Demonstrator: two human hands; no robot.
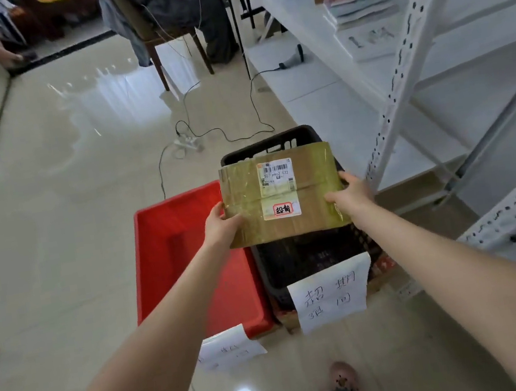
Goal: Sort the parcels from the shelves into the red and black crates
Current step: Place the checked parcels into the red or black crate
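Both hands, left (221,226) and right (349,196), clamp the parcel (280,196) by its short ends, long axis crosswise, directly above the black crate (310,254), the red crate (185,257) beside it to the left.

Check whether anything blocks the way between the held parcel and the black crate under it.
Nothing visible does. The parcel, gripped at its sides by the left hand and right hand, hangs right above the open black crate. The part of the crate's inside that shows looks empty; the parcel hides the rest.
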